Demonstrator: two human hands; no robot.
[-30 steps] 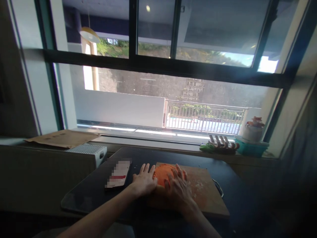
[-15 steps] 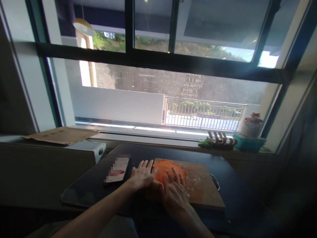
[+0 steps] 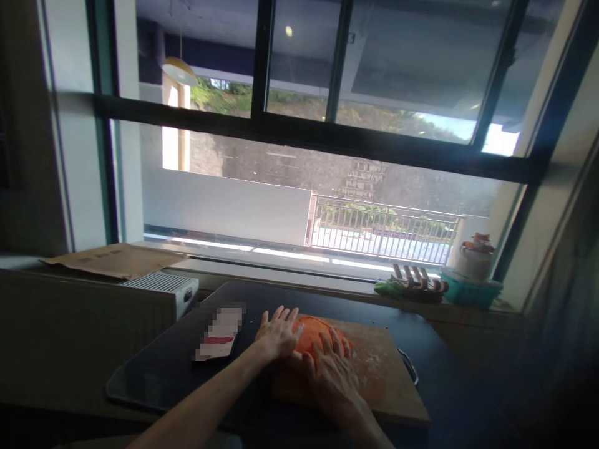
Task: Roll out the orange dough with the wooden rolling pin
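A flat sheet of orange dough (image 3: pixel 312 328) lies on a wooden cutting board (image 3: pixel 393 386). Across its near side runs what looks like a wooden rolling pin (image 3: pixel 298 357), mostly hidden by my hands. My left hand (image 3: pixel 279 333) rests over the pin's left part at the board's left edge, with fingers stretched forward. My right hand (image 3: pixel 333 369) lies over its right part, fingers spread above the dough. Both palms face down, and neither hand wraps around anything. White flour-like specks show on the board to the right of the dough.
The board lies on a dark table (image 3: pixel 159 368). A pixelated, phone-like flat object (image 3: pixel 222 337) is to the left. Behind are a window sill with a dark slatted rack (image 3: pixel 418 285), a teal container (image 3: pixel 472 290) and a brown paper bag (image 3: pixel 116 260). A metal handle (image 3: pixel 408 366) sits at the board's right.
The camera view has tilted up slightly, so the table and board appear lower. Both hands stay flat over the pin, with little clear movement relative to the dough.
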